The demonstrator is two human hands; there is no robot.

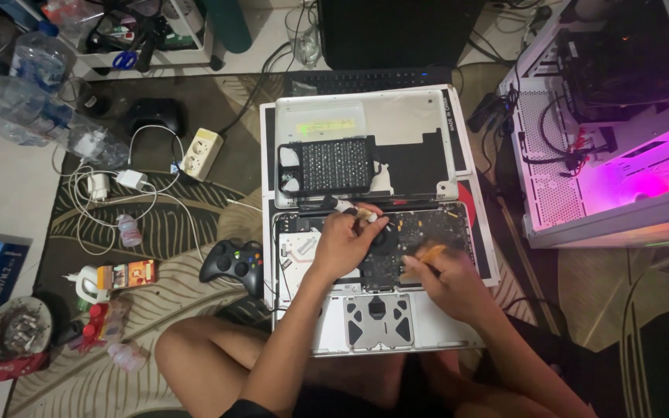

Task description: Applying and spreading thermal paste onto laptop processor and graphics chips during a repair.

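Both hands work apart: our left hand [344,241] pinches a small white tube [354,210]; our right hand [449,280] grips an orange tool [430,252] pointing upper left over the opened laptop's [458,325] dark flat circuit board [427,224].

One head camera looks steeply down, fairly near, perhaps tilted slightly forward.

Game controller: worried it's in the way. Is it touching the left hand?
Apart. The head view shows bare rug between the controller and the left hand.
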